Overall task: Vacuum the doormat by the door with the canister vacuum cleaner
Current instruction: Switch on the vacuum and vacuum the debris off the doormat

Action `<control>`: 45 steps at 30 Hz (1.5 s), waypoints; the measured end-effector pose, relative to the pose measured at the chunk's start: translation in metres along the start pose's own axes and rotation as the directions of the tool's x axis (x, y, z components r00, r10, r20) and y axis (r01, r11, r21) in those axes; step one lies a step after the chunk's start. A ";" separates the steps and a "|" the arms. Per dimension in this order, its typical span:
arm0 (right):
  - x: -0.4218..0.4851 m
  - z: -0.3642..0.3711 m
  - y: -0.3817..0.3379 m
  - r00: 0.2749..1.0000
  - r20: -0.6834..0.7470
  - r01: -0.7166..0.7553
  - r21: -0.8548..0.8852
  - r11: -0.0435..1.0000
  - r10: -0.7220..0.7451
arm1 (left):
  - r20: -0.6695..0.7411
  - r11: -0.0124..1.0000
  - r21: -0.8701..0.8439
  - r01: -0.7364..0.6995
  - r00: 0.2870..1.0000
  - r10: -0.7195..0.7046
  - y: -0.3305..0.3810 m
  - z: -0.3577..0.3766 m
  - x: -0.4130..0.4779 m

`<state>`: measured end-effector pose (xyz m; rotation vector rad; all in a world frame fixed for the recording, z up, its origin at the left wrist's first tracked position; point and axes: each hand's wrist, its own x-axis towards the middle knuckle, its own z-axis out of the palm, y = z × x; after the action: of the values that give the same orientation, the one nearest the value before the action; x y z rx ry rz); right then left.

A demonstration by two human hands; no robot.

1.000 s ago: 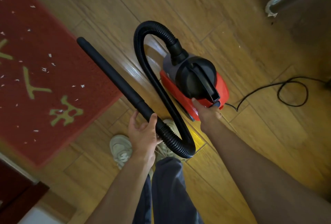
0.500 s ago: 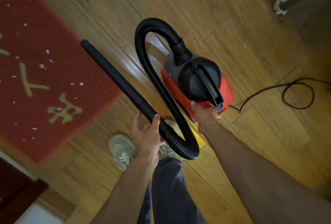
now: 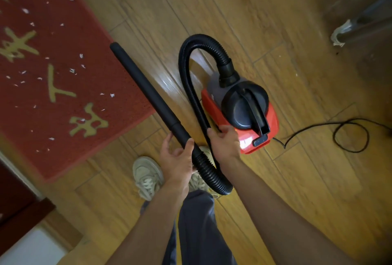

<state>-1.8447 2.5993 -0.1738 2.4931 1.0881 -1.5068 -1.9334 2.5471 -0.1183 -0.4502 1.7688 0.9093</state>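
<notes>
The red doormat (image 3: 63, 116) with gold characters lies on the left, strewn with several white scraps (image 3: 72, 71). My left hand (image 3: 178, 160) grips the black wand (image 3: 144, 88) where it joins the ribbed hose (image 3: 186, 69); the wand's tip hangs over the mat's right edge. The hose loops up and back to the red and black canister vacuum (image 3: 246, 103), which stands on the wood floor to the right of the mat. My right hand (image 3: 224, 143) is just in front of the canister, loosely curled, its fingertips touching the hose and holding nothing.
The black power cord (image 3: 350, 135) coils on the floor to the right of the canister. A metal leg with a torn white wrap (image 3: 341, 33) stands at the upper right. My pale shoes (image 3: 147, 174) are below the hands. A dark door frame (image 3: 19, 207) is at the lower left.
My right hand has left the canister's rear end and moved left to the hose. The view has shifted, so the mat and wand sit further right. The left hand's grip is unchanged.
</notes>
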 end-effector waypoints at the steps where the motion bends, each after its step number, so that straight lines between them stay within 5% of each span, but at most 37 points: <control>1: -0.004 0.005 -0.014 0.997 0.048 0.060 0.004 0.998 -0.060 | 0.000 1.000 -0.009 -0.002 1.000 0.002 0.001 -0.002 -0.001; 6: -0.019 0.028 -0.080 0.884 0.344 0.368 -0.098 0.925 -0.315 | 0.008 0.997 -0.076 -0.012 1.000 0.012 0.004 -0.013 -0.003; 12: -0.031 0.054 -0.113 0.774 0.534 0.499 -0.185 0.846 -0.340 | 0.005 0.992 -0.121 -0.021 1.000 0.022 -0.001 -0.023 0.001; 25: -0.051 0.097 -0.106 0.737 0.609 0.573 -0.333 0.749 -0.293 | -0.023 0.972 -0.231 -0.032 0.999 0.027 -0.006 -0.059 -0.010; 45: -0.053 0.112 -0.056 0.782 0.593 0.512 -0.433 0.741 -0.194 | 0.082 0.923 -0.332 0.193 0.981 -0.175 -0.037 -0.085 -0.017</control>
<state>-1.9783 2.5718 -0.1738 1.4003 1.6659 -1.4790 -1.9556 2.4572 -0.1027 -0.7953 1.4958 1.0839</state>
